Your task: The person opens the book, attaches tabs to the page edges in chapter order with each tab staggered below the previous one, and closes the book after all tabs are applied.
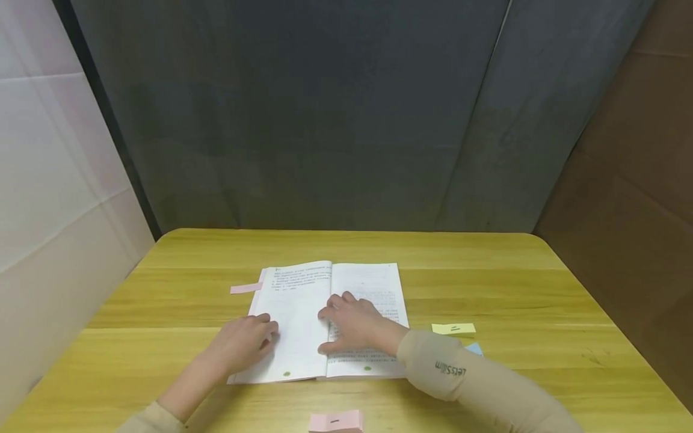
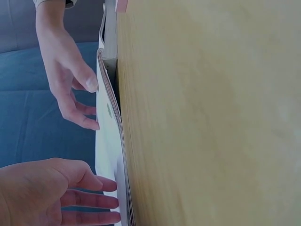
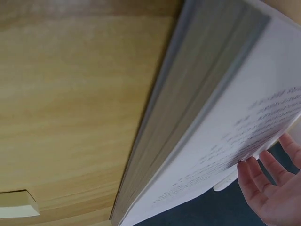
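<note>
An open book [image 1: 300, 325] with printed pages lies flat, a pink sticky tab [image 1: 246, 288] standing out from its left edge. My left hand [image 1: 240, 343] rests at the outer side of the left page. In the left wrist view its fingers [image 2: 91, 200] reach out nearly straight and touch the paper. Across the right page lies my right hand [image 1: 354, 322], thumb and fingers spread, tips by the centre fold. The right wrist view shows the fingertips [image 3: 251, 165] against the page, beside lines of print, and the thick page block below.
A wooden table [image 1: 162, 337] carries the book. Near its front edge sits a pink sticky-note pad [image 1: 336, 421] with a dark mark. Right of the book are a yellow sticky-note pad [image 1: 453, 329] and a blue one [image 1: 474, 349], partly hidden by the right sleeve. A dark panel [image 1: 335, 120] stands behind.
</note>
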Motion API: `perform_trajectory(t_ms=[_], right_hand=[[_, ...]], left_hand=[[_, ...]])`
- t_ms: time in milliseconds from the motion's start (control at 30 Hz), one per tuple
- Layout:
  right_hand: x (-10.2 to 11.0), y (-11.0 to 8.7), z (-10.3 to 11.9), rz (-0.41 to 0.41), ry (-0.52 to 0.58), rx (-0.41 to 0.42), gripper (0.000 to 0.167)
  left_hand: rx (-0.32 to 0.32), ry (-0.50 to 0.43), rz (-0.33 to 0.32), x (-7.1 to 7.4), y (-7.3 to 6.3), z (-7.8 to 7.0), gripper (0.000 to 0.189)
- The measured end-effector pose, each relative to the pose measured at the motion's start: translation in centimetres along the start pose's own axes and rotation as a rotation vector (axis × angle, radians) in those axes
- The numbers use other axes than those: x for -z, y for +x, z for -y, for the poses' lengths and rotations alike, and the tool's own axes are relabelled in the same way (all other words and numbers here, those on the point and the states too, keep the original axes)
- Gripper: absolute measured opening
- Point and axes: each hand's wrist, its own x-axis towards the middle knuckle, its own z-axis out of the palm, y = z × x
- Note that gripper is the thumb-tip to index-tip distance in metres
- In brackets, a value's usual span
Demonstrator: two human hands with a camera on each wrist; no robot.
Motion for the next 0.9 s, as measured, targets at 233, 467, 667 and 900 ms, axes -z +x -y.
perform_trajectory(t_ms=[233,467,667,900], right_hand=[[-0.2,-0.8,0.4,-0.025,-0.024,0.039,0.063],[-0.5,-1.4,0.7,-0.041,-0.035,0.058,0.059],[-0.7,-1.7,0.7,-0.059,-0.026,0.060,0.058],[-0.9,-2.1,0.8,-0.083,-0.024,0.090,0.056]], left_hand=[[0.014,0.006,0.002,-0.1,0.0,-0.2,0.011],[0.025,0.041,0.008,-0.2,0.1,-0.1,0.007],[0.026,0.038,0.008,-0.2,0.1,-0.2,0.007],[0.031,0.042,0.000,-0.2,0.0,-0.3,0.006]])
